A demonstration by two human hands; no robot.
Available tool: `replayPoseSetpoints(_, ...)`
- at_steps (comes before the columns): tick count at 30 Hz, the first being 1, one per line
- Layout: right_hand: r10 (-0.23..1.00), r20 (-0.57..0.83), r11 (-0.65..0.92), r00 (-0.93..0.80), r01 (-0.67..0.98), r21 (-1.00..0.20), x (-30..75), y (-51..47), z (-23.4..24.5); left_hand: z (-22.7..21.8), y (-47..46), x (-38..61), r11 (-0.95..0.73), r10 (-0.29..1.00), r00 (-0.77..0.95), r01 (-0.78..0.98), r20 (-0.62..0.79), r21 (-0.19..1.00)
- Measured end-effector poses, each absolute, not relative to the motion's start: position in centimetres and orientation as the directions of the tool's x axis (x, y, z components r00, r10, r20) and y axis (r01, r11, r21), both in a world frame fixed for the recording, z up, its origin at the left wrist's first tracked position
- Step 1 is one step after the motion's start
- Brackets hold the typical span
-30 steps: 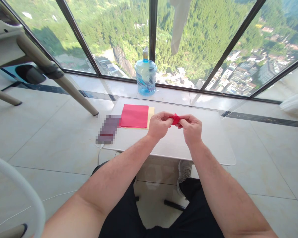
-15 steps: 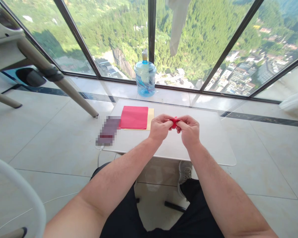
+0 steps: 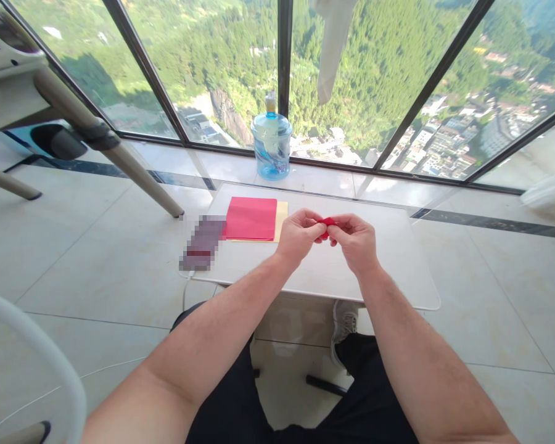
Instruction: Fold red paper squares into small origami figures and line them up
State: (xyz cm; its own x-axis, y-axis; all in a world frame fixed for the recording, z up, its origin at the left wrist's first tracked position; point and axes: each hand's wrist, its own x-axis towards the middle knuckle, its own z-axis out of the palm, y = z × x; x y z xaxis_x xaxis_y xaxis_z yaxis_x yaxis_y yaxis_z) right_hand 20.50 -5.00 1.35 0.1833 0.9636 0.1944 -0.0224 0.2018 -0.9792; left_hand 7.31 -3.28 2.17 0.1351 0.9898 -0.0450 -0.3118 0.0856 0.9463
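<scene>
Between my two hands is a small piece of folded red paper (image 3: 327, 223), held above the white low table (image 3: 374, 259). My left hand (image 3: 300, 233) pinches its left side with thumb and fingers. On the right side, the thumb and fingers of my right hand (image 3: 355, 239) grip it too. Fingers cover much of the paper, so its exact folded shape cannot be made out. A stack of red paper sheets (image 3: 251, 218) lies flat to the left of my left hand, on top of yellow paper (image 3: 282, 216) that shows along its right edge.
A pixelated phone-like object (image 3: 203, 243) with a white cable (image 3: 185, 293) lies at the table's left end. Behind the table, a blue water jug (image 3: 271, 148) stands by the window. A beige-legged piece of furniture (image 3: 134, 172) is at left, and a white curved bar (image 3: 60, 357) is lower left.
My right hand has shifted slightly outward and turned a little. The red folded paper between my fingertips now sits at a different angle, showing more of its top. Both hands keep hold of it.
</scene>
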Motion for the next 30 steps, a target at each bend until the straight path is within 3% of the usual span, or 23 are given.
replayPoseSetpoints(6, 0.959, 0.227, 0.229, 0.168, 0.005, -0.973, 20.6, -4.9, 1.3, 1.9, -3.1, 7.3, 0.102, 0.987, 0.151, -0.357, -0.051, 0.929)
replayPoseSetpoints(12, 0.883, 0.379, 0.27, 0.279, 0.359, -0.893, 21.2, -4.6, 1.4, 2.0, -3.0, 7.0, 0.061, 0.982, 0.188, -0.286, -0.006, 0.956)
replayPoseSetpoints(18, 0.953, 0.245, 0.245, 0.179, 0.027, -0.969, 21.5, -4.5, 1.2, 2.0, -2.5, 6.5, 0.289, 0.915, 0.385, -0.41, -0.123, 0.865)
replayPoseSetpoints(24, 0.954, 0.298, 0.274, 0.037, 0.295, -0.915, 21.3, -5.0, 1.5, 1.6, -2.1, 6.4, 0.245, 0.936, 0.334, -0.394, -0.111, 0.886)
replayPoseSetpoints(30, 0.965, 0.223, 0.182, 0.136, 0.262, -0.948, 21.2, -4.6, 1.0, 1.8, -1.9, 6.0, 0.181, 0.96, 0.267, -0.361, -0.084, 0.915)
